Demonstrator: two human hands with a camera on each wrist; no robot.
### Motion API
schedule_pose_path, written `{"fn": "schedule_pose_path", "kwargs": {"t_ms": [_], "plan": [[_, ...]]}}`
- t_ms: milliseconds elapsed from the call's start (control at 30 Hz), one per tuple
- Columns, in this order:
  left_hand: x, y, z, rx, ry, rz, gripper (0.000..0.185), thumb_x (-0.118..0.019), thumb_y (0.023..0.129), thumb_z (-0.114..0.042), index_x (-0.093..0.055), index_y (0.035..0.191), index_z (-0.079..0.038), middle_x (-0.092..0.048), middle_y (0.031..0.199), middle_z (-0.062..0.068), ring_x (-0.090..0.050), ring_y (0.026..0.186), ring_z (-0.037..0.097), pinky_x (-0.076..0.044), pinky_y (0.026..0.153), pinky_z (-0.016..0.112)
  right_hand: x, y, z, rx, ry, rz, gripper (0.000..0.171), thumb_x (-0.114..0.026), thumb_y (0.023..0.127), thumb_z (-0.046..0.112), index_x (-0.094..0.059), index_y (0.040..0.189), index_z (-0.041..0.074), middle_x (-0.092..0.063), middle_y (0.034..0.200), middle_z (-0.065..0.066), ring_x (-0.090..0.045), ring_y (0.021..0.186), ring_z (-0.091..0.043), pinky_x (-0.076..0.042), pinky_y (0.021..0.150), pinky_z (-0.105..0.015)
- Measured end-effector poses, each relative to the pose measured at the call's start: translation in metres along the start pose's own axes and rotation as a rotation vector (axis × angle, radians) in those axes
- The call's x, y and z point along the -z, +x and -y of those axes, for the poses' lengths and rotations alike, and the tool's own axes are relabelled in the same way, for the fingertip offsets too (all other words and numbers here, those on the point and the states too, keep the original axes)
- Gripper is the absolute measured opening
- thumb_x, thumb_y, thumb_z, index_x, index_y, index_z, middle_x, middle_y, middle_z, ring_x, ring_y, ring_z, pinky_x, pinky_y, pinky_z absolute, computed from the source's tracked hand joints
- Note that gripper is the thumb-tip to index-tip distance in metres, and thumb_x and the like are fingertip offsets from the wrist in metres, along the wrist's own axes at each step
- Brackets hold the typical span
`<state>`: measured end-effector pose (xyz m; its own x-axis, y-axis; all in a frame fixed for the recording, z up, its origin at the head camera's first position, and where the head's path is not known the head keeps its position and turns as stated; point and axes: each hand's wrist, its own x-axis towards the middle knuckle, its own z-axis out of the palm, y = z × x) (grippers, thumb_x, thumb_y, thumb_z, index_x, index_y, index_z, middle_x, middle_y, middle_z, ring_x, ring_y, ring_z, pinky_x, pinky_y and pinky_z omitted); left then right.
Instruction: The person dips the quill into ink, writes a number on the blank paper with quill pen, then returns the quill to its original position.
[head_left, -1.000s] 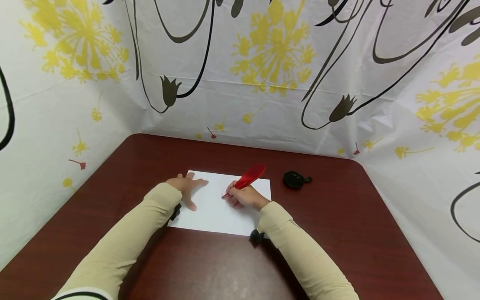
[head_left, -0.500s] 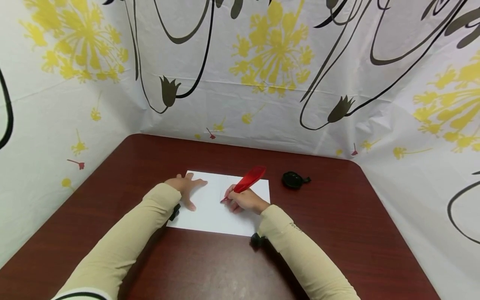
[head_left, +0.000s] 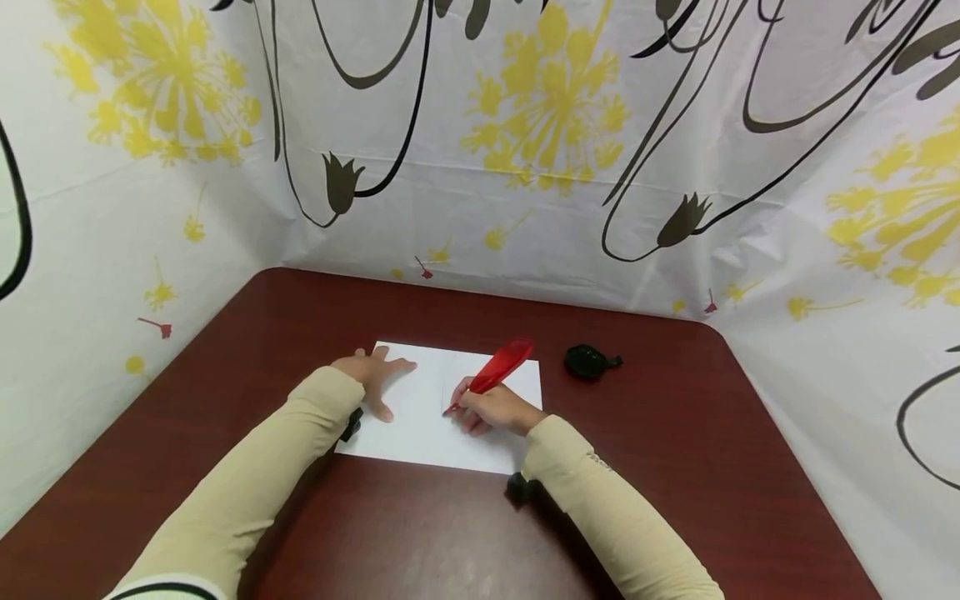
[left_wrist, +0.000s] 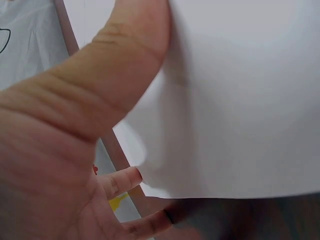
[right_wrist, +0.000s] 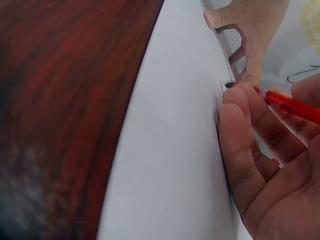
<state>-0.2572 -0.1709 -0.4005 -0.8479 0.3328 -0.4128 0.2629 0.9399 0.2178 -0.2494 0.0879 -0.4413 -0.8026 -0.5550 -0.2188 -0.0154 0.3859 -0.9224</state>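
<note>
A white sheet of paper (head_left: 420,417) lies on the dark red table (head_left: 675,467). My left hand (head_left: 372,374) lies flat on the sheet's left part with its fingers spread, pressing it down; the left wrist view shows the thumb and fingers on the paper (left_wrist: 235,100). My right hand (head_left: 491,408) grips a red feather-shaped pen (head_left: 497,371), its tip touching the middle of the sheet. In the right wrist view the pen (right_wrist: 295,107) runs between the curled fingers down to the paper (right_wrist: 175,150).
A small black object (head_left: 590,362), perhaps an ink pot or lid, sits on the table to the right of the sheet. Patterned white cloth walls (head_left: 480,150) close in the table on the left, back and right.
The right hand with the pen has slid a little toward me and to the right across the sheet. The left hand has stayed in place.
</note>
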Motion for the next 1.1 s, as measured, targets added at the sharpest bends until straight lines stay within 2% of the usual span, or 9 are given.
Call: {"fn": "schedule_pose_path", "kwargs": {"t_ms": [200,533,1100], "plan": [[0.002,0.001,0.0,0.008,0.005,0.0,0.099,-0.083,0.073,-0.045,-0.028,0.154,-0.027,-0.018,0.154,0.024,-0.027,0.128,0.048,-0.041,0.091,0.062,0.001,-0.004,0.005,0.005,-0.019,0.019,0.017,-0.05,0.096,0.016,-0.065,0.1,0.007,-0.07,0.093,-0.007,-0.064,0.066,-0.019,-0.056,0.062,-0.035],[-0.002,0.005,0.003,0.031,0.007,0.012,0.1,-0.083,0.072,-0.046,-0.028,0.154,-0.029,-0.019,0.154,0.021,-0.03,0.124,0.043,-0.043,0.09,0.058,0.0,-0.01,0.004,-0.015,-0.021,0.068,0.017,-0.05,0.096,0.016,-0.064,0.1,0.008,-0.07,0.09,-0.007,-0.065,0.067,-0.019,-0.056,0.064,-0.035],[-0.001,0.001,0.0,0.011,-0.012,0.003,0.098,-0.084,0.073,-0.044,-0.029,0.153,-0.027,-0.018,0.154,0.023,-0.028,0.126,0.046,-0.041,0.09,0.061,-0.001,-0.022,0.002,0.001,-0.01,0.128,0.019,-0.047,0.096,0.014,-0.064,0.101,0.007,-0.071,0.092,-0.008,-0.065,0.071,-0.019,-0.056,0.065,-0.036]]}}
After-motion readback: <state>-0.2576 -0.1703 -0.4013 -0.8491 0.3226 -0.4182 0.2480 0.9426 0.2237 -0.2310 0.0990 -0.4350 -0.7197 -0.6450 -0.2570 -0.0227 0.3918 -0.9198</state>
